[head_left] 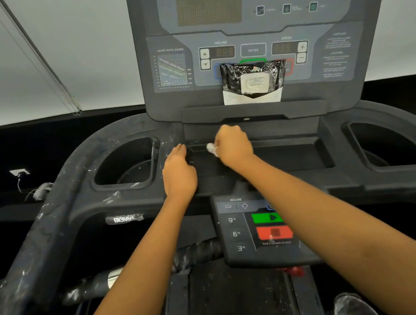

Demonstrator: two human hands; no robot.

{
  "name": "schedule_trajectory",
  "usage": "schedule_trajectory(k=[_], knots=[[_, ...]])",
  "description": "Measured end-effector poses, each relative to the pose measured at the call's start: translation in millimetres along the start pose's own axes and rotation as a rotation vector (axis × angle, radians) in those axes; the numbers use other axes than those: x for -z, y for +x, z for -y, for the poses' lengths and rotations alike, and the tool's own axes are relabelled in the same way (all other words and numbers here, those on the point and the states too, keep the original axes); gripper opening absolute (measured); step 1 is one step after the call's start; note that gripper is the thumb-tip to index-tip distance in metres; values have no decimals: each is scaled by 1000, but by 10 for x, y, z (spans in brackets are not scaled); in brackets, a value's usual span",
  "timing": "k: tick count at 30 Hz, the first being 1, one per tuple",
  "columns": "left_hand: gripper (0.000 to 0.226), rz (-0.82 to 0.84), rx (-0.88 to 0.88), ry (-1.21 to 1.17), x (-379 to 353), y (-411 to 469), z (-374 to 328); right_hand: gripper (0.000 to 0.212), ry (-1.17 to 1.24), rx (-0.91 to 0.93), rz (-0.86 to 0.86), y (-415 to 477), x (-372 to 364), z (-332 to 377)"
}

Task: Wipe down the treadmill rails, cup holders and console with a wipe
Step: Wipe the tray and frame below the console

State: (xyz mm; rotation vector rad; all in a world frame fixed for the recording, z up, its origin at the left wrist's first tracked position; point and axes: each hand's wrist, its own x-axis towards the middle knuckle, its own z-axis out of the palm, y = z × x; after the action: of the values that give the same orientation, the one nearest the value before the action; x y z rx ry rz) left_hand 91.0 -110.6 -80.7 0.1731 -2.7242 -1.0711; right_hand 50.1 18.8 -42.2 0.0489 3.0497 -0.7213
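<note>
Wipe (pixel 212 149) balled in my right hand (pixel 234 144), pressed into the centre tray (pixel 294 155) below the console (pixel 250 27); left hand (pixel 179 173) flat, fingers straight, on the tray's edge. Next, I reckon: that dusty left cup holder (pixel 126 165).

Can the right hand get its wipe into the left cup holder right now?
Probably, but not cleanly: the left hand rests flat between the wipe in the right hand and the left cup holder.
</note>
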Motion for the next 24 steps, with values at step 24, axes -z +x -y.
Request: schedule_trajectory(k=[24], knots=[[60,49,-35,95,56,-49,-14,17,-283,-125,196,-388,487,-370]])
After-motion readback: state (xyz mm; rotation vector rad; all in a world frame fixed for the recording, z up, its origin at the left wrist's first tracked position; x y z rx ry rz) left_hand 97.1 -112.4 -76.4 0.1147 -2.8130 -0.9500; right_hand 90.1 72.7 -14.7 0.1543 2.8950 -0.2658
